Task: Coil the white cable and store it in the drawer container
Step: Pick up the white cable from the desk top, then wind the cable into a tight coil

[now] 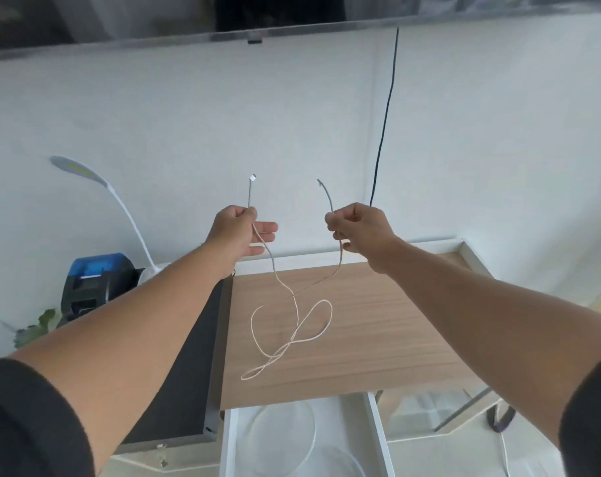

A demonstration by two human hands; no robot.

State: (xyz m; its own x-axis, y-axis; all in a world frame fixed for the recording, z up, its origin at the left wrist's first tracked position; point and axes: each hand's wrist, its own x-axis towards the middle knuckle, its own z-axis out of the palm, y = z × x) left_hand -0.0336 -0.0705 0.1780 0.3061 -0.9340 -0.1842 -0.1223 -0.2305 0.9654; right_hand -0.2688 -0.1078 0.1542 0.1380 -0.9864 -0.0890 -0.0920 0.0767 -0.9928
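Observation:
The white cable [293, 333] hangs in loose loops over the wooden desk [378, 325], its lowest loop near the desk's front edge. Both ends stick up above my fists. My left hand [240, 234] pinches the cable near one end between thumb and forefinger, the other fingers spread. My right hand [357, 228] is closed around the cable near the other end. Both hands are raised above the far side of the desk, apart from each other. Below the desk's front edge the white drawer [374, 428] stands open, with a clear round container [281, 432] inside.
A black panel [192, 373] adjoins the desk on the left. Behind it stand a blue and black device [96, 284], a white gooseneck lamp [120, 204] and a green plant [37, 325]. A black cord [385, 122] hangs down the white wall.

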